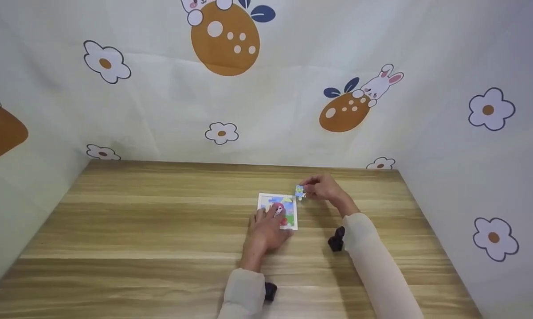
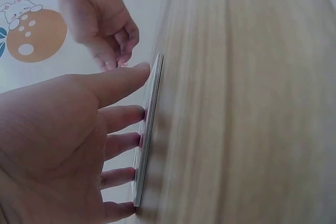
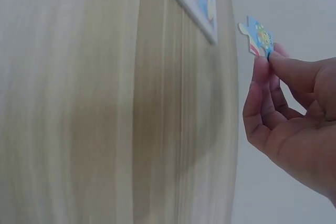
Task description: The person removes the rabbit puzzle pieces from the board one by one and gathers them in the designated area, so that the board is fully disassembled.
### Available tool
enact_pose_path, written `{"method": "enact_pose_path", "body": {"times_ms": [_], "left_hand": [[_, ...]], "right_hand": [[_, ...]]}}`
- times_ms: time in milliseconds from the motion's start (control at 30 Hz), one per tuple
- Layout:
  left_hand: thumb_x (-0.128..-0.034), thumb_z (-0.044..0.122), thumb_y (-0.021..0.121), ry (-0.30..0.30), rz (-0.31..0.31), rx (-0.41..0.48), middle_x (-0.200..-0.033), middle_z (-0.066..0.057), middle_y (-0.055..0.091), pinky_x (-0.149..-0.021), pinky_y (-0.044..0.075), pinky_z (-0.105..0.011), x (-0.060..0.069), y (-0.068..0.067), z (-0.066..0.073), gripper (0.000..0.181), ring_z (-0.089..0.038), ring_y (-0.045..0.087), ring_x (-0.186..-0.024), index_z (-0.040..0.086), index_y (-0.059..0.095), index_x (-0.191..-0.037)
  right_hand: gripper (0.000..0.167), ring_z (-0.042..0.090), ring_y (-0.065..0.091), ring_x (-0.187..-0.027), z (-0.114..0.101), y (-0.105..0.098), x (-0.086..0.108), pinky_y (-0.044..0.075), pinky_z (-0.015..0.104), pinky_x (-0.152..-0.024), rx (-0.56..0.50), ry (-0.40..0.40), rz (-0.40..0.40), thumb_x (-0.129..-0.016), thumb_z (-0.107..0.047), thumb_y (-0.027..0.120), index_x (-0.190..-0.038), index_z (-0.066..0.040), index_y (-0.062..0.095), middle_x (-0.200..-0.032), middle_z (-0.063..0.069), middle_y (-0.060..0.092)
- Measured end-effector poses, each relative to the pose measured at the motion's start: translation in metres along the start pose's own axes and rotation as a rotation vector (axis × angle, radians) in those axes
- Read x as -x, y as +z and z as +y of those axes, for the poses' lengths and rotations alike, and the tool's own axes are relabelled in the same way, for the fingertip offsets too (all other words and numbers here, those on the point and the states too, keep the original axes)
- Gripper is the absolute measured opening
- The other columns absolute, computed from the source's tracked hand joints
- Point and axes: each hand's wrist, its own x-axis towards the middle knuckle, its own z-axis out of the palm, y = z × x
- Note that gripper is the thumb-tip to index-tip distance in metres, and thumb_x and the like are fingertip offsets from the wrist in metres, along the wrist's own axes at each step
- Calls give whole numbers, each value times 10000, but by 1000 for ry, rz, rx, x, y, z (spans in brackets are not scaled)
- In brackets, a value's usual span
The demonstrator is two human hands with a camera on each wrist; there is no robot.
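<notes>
A small white-framed jigsaw puzzle (image 1: 289,198) with a colourful picture of a pink-haired figure lies on the table. My left hand (image 1: 267,230) rests on it with spread fingers, and covers its lower left part. In the left wrist view the fingertips (image 2: 137,113) touch the face of the puzzle board (image 2: 148,129). Up and to the right of the frame, my right hand (image 1: 326,188) pinches a jigsaw piece (image 3: 259,36) between thumb and fingers. That piece is light blue with a yellow figure and is held above the table, apart from the board.
The wood-grain table (image 1: 138,230) reaches back to a patterned cloth (image 1: 160,102) that hangs behind it and at both sides. A black wrist device (image 1: 336,240) sits at the right cuff, another black device (image 1: 270,292) at the left.
</notes>
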Motion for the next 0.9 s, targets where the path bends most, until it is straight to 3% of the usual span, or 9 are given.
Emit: {"method": "enact_pose_path", "body": {"times_ms": [500,633,900], "left_hand": [[-983,415,584,-8,12,25,-1671,-64,257,-1226,175,-570,3,1,4,638,-394,208,-1522,151,410,-1538],[-986,419,582,-25,14,32,-1675,-56,248,-1234,162,-592,2,2,6,649,-395,193,-1537,150,395,-1546],[-1000,409,564,-69,33,49,-1672,-65,255,-1227,159,-622,1,5,9,621,-399,195,-1538,132,412,-1535]], "right_hand": [[180,134,577,-861,26,-6,-2,457,206,-718,177,41,17,-969,-28,593,-1076,-15,737,-1076,118,717],[170,153,580,-872,27,-4,-3,451,214,-739,225,17,46,-956,-34,613,-1048,-7,753,-1070,139,736],[173,166,604,-920,28,0,-5,484,253,-804,219,-10,50,-974,-53,604,-1060,-12,748,-1080,145,729]]}}
